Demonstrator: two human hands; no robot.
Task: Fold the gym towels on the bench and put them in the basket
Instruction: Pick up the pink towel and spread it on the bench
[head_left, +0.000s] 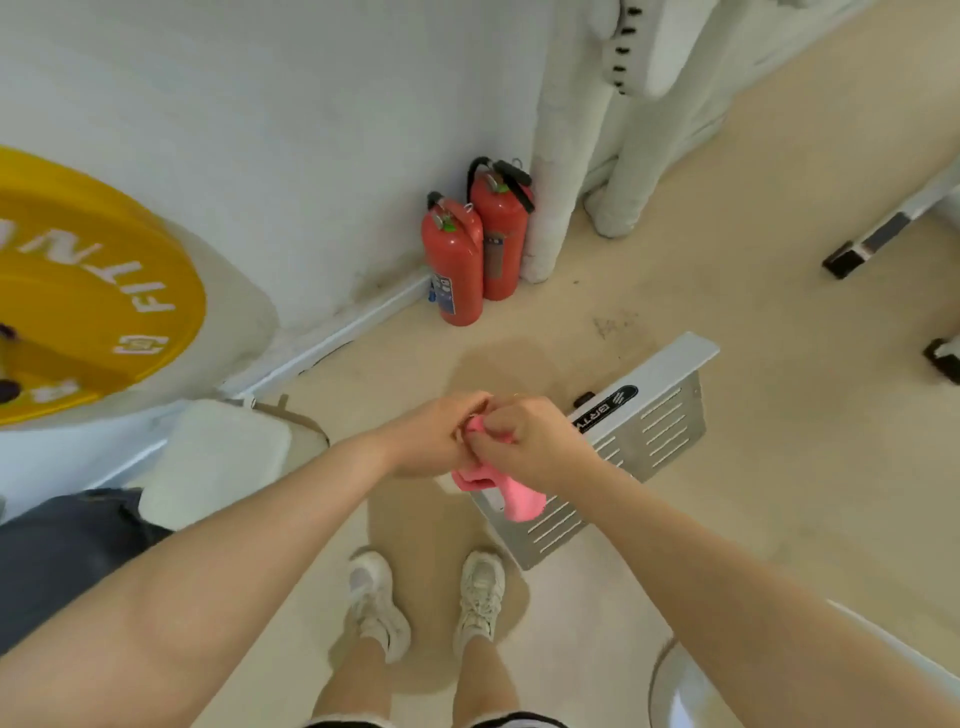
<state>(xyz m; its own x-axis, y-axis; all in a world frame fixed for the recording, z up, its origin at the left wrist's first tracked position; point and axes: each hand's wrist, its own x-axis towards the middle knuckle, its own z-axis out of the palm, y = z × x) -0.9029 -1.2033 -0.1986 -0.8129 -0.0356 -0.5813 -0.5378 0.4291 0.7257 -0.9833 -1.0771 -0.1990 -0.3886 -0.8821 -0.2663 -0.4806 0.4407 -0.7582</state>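
My left hand (431, 441) and my right hand (530, 441) meet at the centre of the frame, both with fingers curled and pinching the top of a small pink terry gym towel (498, 493), which is bunched between them and hangs in a soft fold just below my knuckles, in the air above the beige floor (727, 467). Just behind the towel, right of centre, a white slotted metal basket (649, 431) with a black label lies on the floor. Below my hands my two pale sneakers (483, 597) stand on the floor. At the left edge a white padded surface (218, 457) sits beside something dark grey, and above it a big yellow weight plate (78, 291) leans at the white wall. In the upper middle two red fire extinguishers (472, 244) stand upright, touching, in the corner beside white wrapped pipes (561, 156)
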